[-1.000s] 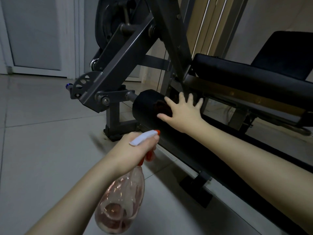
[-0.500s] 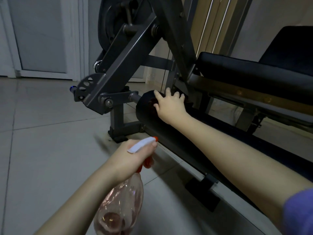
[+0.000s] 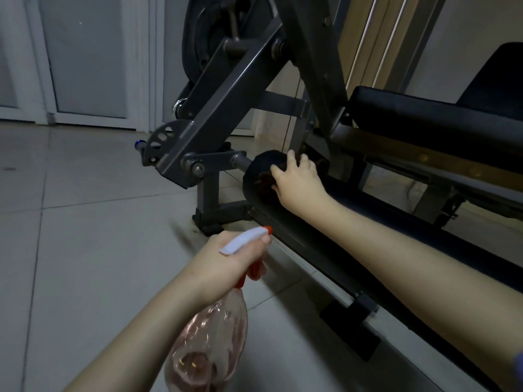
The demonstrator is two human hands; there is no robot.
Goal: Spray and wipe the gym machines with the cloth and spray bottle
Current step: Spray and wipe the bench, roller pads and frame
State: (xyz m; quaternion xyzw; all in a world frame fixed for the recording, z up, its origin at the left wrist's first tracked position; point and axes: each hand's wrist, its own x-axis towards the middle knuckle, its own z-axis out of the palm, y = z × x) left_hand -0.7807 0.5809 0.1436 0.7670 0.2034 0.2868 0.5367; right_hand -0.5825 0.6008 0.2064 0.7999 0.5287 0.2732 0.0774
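**Cloth on the roller pad, bottle in the other hand**

Presses a dark reddish-brown cloth (image 3: pixel 263 180) against the end of the black roller pad (image 3: pixel 254 200) with the right hand (image 3: pixel 297 183), fingers bent over the top of the pad and clamped onto the cloth. Shows only a scrap of the cloth past the knuckles and hides the rest under the palm. Reaches in from the lower right with a bare forearm laid along the length of the pad.

Grips the spray bottle (image 3: pixel 209 343) in the left hand (image 3: pixel 232 258), lower in the view and apart from the pad. Wraps the fingers round the neck beneath the white head, with one fingertip beside the orange nozzle tip and the orange trigger peeking out below the hand. Cannot tell whether the trigger is squeezed. Aims the nozzle toward the gym machine (image 3: pixel 223 114) — clear bottle body hanging under the wrist, with pinkish liquid pooled at the bottom.

Beyond the hands: slanted grey frame beams, a black seat pad (image 3: pixel 424 117) above and right of the roller, a pale tiled floor (image 3: pixel 85 250) and a white door (image 3: pixel 85 52) at the back left.
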